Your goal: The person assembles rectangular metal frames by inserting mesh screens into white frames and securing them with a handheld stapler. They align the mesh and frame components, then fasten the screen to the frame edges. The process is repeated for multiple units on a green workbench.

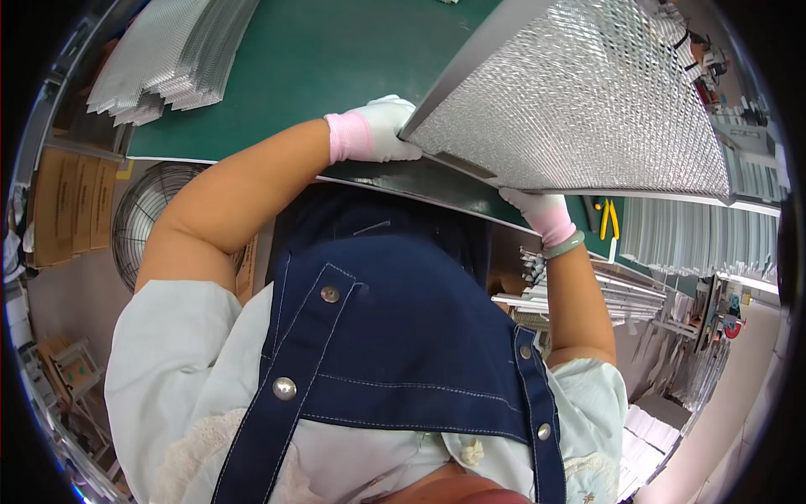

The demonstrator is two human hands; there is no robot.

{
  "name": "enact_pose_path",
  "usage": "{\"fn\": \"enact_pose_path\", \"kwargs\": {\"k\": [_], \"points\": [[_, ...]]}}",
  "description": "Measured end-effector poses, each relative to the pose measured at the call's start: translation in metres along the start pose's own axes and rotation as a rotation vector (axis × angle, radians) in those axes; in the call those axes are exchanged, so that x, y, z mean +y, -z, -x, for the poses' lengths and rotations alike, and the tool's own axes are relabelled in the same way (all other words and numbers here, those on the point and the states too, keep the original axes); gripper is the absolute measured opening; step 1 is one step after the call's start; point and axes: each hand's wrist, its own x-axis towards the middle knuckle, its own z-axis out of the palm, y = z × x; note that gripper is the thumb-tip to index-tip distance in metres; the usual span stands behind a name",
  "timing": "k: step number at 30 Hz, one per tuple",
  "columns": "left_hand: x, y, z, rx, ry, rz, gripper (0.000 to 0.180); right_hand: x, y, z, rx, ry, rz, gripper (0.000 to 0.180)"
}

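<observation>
A navy bib apron [411, 336] faces a framed silver mesh panel [571, 109], tilted ahead and rightward over a green workbench [336, 50]; hands apart, the gloved left hand [382, 130] grips its near-left corner, the right hand [541, 212] its near edge, long axis unclear.

Navy apron [403, 344], 4 metal buttons [285, 388], pink-cuffed white gloves [384, 130], pale-green bangle [564, 245]

At the left, a fan [141, 220] is standing past the edge of the green table [336, 50], and brown boxes [74, 202] are standing just beside it. Toward the table's right, a yellow-handled tool [604, 220] is lying near a row of pale strips [697, 238]. Long bars [600, 296] are stretching below, with a red disc [734, 328] farther right.
</observation>
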Motion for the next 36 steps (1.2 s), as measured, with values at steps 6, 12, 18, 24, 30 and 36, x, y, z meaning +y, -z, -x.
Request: {"fn": "enact_pose_path", "kwargs": {"k": [6,12,18,24,30,36], "points": [[-0.009,-0.010,0.002,0.157,-0.056,-0.029,0.032,-0.022,-0.007,0.004,-0.018,0.145,-0.026,0.049],[0.002,-0.006,0.002,0.141,-0.021,-0.119,0.031,-0.016,-0.004,0.004,0.036,0.110,0.135,0.041],[0.003,-0.003,0.000,0.062,0.028,-0.216,0.040,-0.008,0.000,0.000,-0.019,-0.015,0.169,0.044],[0.030,0.038,0.006,-0.026,0.052,0.182,0.051,0.000,-0.002,-0.005,0.055,0.212,0.166,0.047],[0.152,0.091,0.014,0.383,-0.402,0.603,0.043,0.003,-0.005,0.003,0.028,0.069,0.052,0.049],[0.149,0.049,0.061,0.353,-0.498,0.491,0.026,-0.035,-0.018,0.014,0.074,0.432,0.897,0.025]]}}
